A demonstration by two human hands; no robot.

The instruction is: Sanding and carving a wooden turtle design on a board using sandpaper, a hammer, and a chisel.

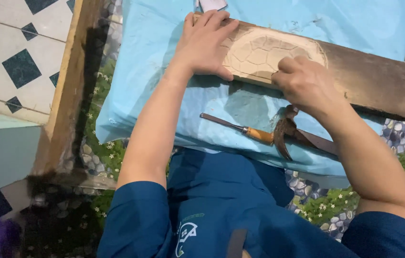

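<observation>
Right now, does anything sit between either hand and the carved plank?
Nothing visible does. The left hand lies flat on the plank beside the carving; the right hand rests on the carving's near edge. The chisel and hammer lie on the blue sheet, nearer the person.

- A wooden plank (355, 76) lies across the far side of a sheet (164, 95) spread before the person, running from the upper middle toward the right edge.
- A carved oval relief (259, 52) sits in the plank's left part.
- The left hand (205, 40) lies flat on the plank's left end, just left of the relief.
- The right hand (305, 83) rests on the relief's right, near edge.
- A chisel (238, 126) lies on the sheet, nearer the person than the plank.
- A hammer (290, 134) lies just right of the chisel, touching its handle end — below the right hand.
</observation>
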